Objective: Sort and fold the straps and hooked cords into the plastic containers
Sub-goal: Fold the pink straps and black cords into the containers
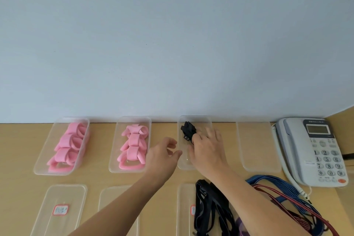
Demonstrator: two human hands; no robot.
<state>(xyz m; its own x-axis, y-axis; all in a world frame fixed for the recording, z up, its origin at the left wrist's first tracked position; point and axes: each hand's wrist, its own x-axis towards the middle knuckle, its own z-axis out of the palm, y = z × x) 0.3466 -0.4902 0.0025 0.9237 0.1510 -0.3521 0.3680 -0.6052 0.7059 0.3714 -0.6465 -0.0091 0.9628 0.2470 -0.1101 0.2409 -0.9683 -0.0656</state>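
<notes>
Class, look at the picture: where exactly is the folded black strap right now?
The folded black strap lies at the far end of the third container from the left, by the wall, at the right hand.

We see both bare forearms reaching away from the near edge toward the far side, side by side. Our left hand [162, 154] hovers with the palm turned right, fingers loosely curled and thumb apart from them, gripping nothing. Our right hand [207, 148] lies just to its right, palm down and back of the hand up, fingers stretched forward and slightly spread, the fingertips pressing down at the far left.
</notes>
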